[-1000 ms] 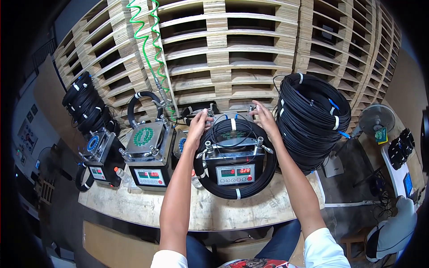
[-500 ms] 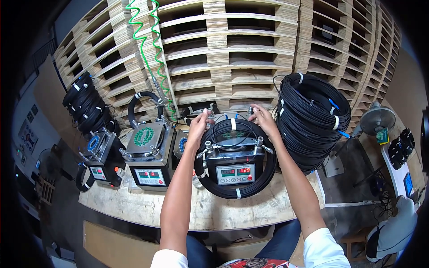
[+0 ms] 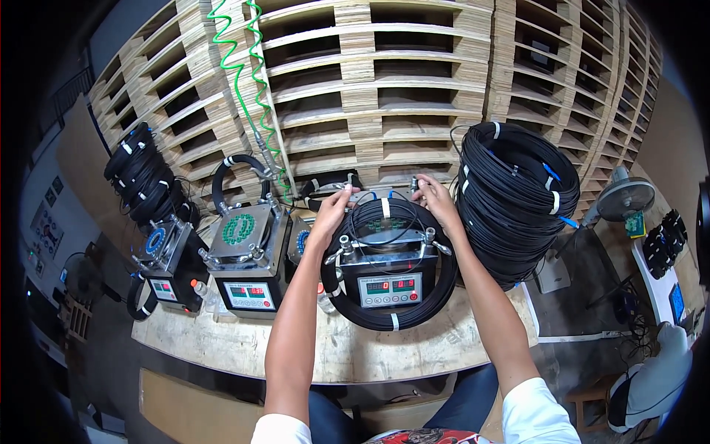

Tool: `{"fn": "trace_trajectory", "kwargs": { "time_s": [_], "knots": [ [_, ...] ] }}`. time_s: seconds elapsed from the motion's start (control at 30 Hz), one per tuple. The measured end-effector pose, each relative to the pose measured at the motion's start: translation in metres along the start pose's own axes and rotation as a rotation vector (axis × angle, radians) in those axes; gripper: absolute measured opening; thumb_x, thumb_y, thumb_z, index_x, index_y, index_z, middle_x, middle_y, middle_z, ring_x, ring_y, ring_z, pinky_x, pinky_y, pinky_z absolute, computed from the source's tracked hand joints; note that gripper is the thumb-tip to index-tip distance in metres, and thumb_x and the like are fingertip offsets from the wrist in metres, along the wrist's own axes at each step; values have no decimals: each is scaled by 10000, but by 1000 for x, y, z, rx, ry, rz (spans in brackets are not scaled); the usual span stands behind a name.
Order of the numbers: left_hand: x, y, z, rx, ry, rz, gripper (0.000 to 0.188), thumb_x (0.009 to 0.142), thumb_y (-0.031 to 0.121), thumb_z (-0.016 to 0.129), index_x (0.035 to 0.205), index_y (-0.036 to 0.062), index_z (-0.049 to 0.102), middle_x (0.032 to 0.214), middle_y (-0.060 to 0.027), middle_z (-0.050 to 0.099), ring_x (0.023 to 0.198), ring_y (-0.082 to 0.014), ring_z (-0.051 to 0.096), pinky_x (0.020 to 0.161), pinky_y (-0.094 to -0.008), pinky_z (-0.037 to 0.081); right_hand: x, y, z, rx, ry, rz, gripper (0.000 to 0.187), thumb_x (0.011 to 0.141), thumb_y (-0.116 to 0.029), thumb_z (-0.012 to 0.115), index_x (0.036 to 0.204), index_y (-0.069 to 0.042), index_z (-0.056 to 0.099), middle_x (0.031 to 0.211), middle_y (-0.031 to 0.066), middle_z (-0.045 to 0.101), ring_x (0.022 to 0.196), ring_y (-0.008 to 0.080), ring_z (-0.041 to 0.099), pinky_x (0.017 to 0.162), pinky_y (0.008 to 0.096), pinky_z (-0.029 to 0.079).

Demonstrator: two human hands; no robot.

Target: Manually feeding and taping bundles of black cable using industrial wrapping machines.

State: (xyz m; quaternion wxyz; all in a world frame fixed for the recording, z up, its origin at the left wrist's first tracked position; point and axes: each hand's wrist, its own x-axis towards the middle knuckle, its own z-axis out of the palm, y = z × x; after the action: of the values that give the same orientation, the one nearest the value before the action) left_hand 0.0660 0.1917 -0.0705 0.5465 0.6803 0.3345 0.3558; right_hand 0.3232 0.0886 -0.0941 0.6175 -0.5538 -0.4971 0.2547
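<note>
In front of me is a bench machine [image 3: 388,290] with a lit display, a metal top and upright clamp knobs at its corners. A black cable coil [image 3: 396,321], bound with white ties, hangs around it. My left hand [image 3: 334,212] is closed at the machine's rear left corner; its fingertips hide what they pinch. At the rear right corner, my right hand [image 3: 438,200] has thumb and forefinger on a metal clamp knob [image 3: 415,183]. Both front clamp knobs stand untouched, the right one [image 3: 430,235] beside the coil. Thin loops of cable cross the top plate.
Left of me stand a second machine [image 3: 248,259] with a green ring of connectors and a smaller machine [image 3: 164,263]. A tall stack of black cable coils [image 3: 510,214] rises at the right. Wooden pallets [image 3: 362,81] back the bench [image 3: 244,348]. A fan [image 3: 625,198] stands far right.
The digits on the machine's display have changed. My left hand's fingertips have shifted slightly right, while my right hand stays at its knob. The coil has not visibly moved.
</note>
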Motion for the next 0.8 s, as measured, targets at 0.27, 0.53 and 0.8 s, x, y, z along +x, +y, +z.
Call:
{"fn": "trace_trajectory", "kwargs": {
  "time_s": [0.27,0.53,0.8],
  "knots": [
    [0,-4,-2,-114,69,-63,479,1007,472,523,1150,49,693,840,-25,637,748,-85,534,733,-221,424,-1,-6,-2,-59,-92,-29,386,1030,-293,494,1317,-46,571,864,66,677,819,90,606,722,215,448],
    [1,-3,2,-109,75,-53,486,998,477,537,1190,53,676,864,-22,646,756,-71,522,698,-217,408,-2,-1,-2,41,21,-30,363,1018,-270,519,1285,-33,584,835,54,664,759,94,606,664,240,471],
    [4,-8,1,-1,63,38,512,981,468,573,1209,18,660,909,-60,675,843,-109,582,826,-255,437,1,0,2,-63,84,-24,385,1002,-268,554,1295,-19,564,824,75,665,734,109,609,658,243,479]
  ]
}}
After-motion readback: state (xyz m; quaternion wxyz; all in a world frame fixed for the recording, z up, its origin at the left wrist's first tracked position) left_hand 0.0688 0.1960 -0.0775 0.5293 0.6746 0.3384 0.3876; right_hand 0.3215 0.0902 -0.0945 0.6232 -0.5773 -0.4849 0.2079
